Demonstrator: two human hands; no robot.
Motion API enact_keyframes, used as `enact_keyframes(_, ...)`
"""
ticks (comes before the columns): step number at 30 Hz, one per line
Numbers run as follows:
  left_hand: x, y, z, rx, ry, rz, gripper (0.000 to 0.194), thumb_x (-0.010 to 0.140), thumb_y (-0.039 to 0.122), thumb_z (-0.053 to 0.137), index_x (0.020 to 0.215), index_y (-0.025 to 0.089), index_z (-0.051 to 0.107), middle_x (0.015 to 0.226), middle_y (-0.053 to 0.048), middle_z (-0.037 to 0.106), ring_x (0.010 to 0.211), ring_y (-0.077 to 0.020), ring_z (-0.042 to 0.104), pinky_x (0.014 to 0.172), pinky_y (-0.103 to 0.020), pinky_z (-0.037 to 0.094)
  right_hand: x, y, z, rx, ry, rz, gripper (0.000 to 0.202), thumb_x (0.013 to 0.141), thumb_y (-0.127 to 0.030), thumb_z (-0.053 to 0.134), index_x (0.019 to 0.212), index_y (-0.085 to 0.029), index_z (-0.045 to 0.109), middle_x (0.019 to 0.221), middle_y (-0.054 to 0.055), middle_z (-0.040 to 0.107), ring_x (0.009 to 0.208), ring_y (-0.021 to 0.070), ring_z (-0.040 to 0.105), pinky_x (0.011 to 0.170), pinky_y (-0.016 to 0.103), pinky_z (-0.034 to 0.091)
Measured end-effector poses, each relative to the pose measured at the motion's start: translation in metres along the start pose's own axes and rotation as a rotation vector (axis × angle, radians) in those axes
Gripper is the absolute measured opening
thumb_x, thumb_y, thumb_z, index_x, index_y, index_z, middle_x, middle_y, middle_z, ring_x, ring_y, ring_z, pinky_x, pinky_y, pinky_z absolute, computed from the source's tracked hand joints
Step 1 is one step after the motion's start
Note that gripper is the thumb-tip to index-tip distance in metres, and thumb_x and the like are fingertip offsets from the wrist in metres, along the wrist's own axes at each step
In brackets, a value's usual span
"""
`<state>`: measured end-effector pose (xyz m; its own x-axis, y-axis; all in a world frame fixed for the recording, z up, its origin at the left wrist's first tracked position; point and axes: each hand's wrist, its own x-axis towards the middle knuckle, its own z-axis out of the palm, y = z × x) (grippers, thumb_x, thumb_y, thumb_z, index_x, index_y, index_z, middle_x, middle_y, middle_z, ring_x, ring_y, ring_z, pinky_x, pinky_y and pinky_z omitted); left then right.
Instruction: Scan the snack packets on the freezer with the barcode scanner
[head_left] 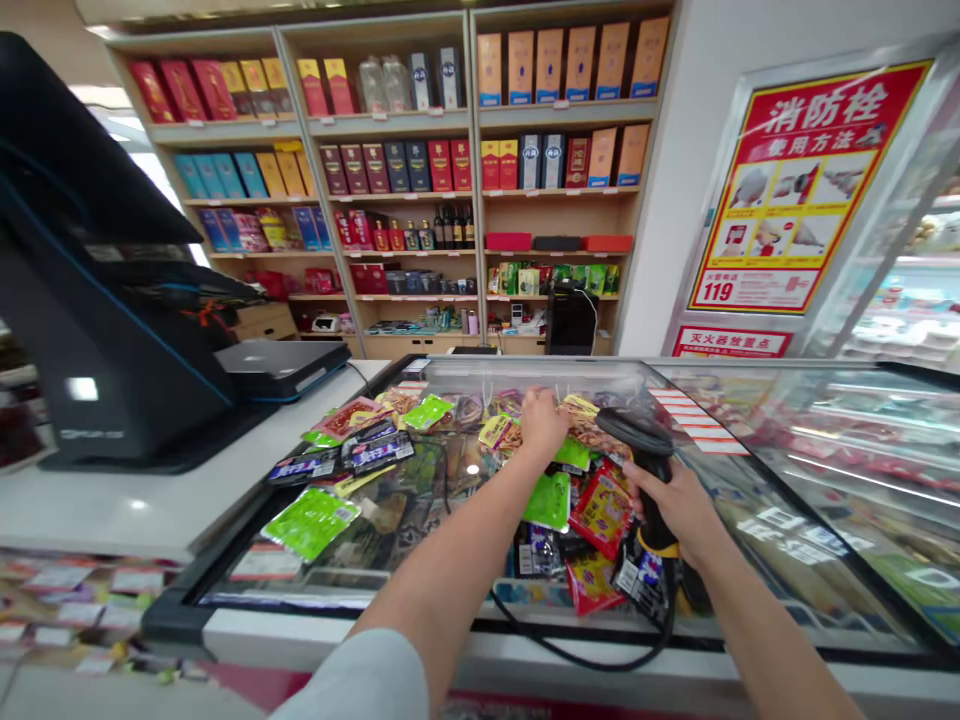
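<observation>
My right hand grips the handle of a black handheld barcode scanner, its head tilted up and to the left. A black cable loops down from the handle. My left hand reaches forward into a pile of snack packets, fingers curled down; their tips are hidden. A yellow-labelled packet lies beside that hand. Between my hands are a green packet and a red packet. Farther left on the glass lie another green packet and a dark blue packet.
The packets rest on a glass-topped freezer. On the left, a counter carries a black checkout terminal with a flat scale plate. Shelves of boxes and bottles stand behind, near a red wall poster.
</observation>
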<state>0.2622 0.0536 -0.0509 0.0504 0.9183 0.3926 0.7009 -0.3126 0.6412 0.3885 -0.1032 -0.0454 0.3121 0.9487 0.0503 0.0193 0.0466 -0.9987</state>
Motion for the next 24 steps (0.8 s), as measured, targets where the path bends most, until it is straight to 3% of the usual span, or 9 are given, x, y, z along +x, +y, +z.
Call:
enact_keyframes(4, -0.004, -0.029, -0.039, -0.072, 0.052, 0.036, 0.026, 0.074, 0.021, 0.067, 0.100, 0.017, 0.066, 0.129, -0.014, 0.052, 0.121, -0.0237, 0.052, 0.105, -0.035, 0.037, -0.001, 0.001, 0.013, 0.031, -0.020, 0.013, 0.035, 0.060, -0.041, 0.080, 0.072, -0.021, 0.053, 0.045, -0.006, 0.052, 0.038, 0.0127, 0.046, 0.037, 0.026, 0.040)
enact_keyframes(8, -0.022, -0.085, -0.105, -0.015, 0.025, 0.040, 0.013, 0.068, 0.020, 0.071, 0.080, 0.018, 0.067, 0.099, -0.010, 0.065, 0.100, -0.0234, 0.061, 0.095, -0.035, 0.043, 0.000, 0.007, 0.032, 0.022, -0.079, -0.010, 0.035, 0.062, -0.044, 0.079, 0.069, -0.020, 0.054, 0.045, -0.004, 0.054, 0.038, 0.0133, 0.049, 0.039, 0.026, 0.041)
enact_keyframes(12, -0.059, -0.148, -0.177, 0.065, 0.110, -0.151, 0.017, 0.057, 0.026, 0.078, 0.068, 0.022, 0.065, 0.080, -0.008, 0.068, 0.086, -0.0273, 0.065, 0.086, -0.037, 0.047, 0.000, 0.009, 0.055, -0.031, -0.155, -0.029, 0.036, 0.065, -0.047, 0.076, 0.062, -0.020, 0.052, 0.045, -0.003, 0.054, 0.038, 0.0129, 0.049, 0.040, 0.026, 0.042)
enact_keyframes(14, -0.080, -0.168, -0.204, 0.234, 0.076, -0.291, 0.022, 0.058, 0.035, 0.078, 0.071, 0.021, 0.066, 0.083, -0.011, 0.069, 0.090, -0.0309, 0.065, 0.087, -0.038, 0.047, -0.001, 0.007, 0.068, -0.034, -0.185, -0.024, 0.036, 0.063, -0.047, 0.076, 0.066, -0.020, 0.053, 0.045, -0.004, 0.054, 0.039, 0.0123, 0.049, 0.040, 0.025, 0.042)
enact_keyframes(17, -0.105, -0.182, -0.230, 0.608, -0.095, -0.406, 0.045, 0.069, 0.051, 0.066, 0.096, 0.015, 0.068, 0.105, -0.020, 0.067, 0.104, -0.0372, 0.061, 0.089, -0.045, 0.046, -0.007, 0.001, 0.088, -0.018, -0.229, -0.033, 0.036, 0.062, -0.045, 0.077, 0.069, -0.019, 0.053, 0.047, -0.006, 0.053, 0.039, 0.0112, 0.048, 0.041, 0.025, 0.042)
enact_keyframes(19, -0.113, -0.184, -0.238, 0.764, -0.229, -0.455, 0.064, 0.068, 0.056, 0.065, 0.115, 0.013, 0.062, 0.120, -0.024, 0.061, 0.112, -0.0408, 0.057, 0.088, -0.048, 0.046, -0.012, -0.003, 0.101, -0.003, -0.237, -0.058, 0.035, 0.063, -0.045, 0.076, 0.069, -0.019, 0.053, 0.046, -0.006, 0.053, 0.038, 0.0104, 0.047, 0.040, 0.024, 0.041)
enact_keyframes(21, -0.115, -0.187, -0.245, 0.811, -0.333, -0.491, 0.077, 0.063, 0.057, 0.068, 0.126, 0.014, 0.056, 0.129, -0.025, 0.055, 0.116, -0.0430, 0.054, 0.087, -0.049, 0.047, -0.016, -0.004, 0.112, 0.004, -0.247, -0.084, 0.035, 0.064, -0.045, 0.075, 0.068, -0.020, 0.052, 0.045, -0.006, 0.052, 0.037, 0.0101, 0.046, 0.039, 0.024, 0.040)
enact_keyframes(24, -0.112, -0.200, -0.258, 0.783, -0.394, -0.543, 0.079, 0.067, 0.061, 0.063, 0.126, 0.010, 0.056, 0.126, -0.028, 0.057, 0.115, -0.0413, 0.056, 0.090, -0.046, 0.046, -0.019, -0.002, 0.124, -0.014, -0.289, -0.074, 0.035, 0.063, -0.045, 0.075, 0.068, -0.020, 0.051, 0.043, -0.007, 0.052, 0.037, 0.0105, 0.046, 0.039, 0.025, 0.041)
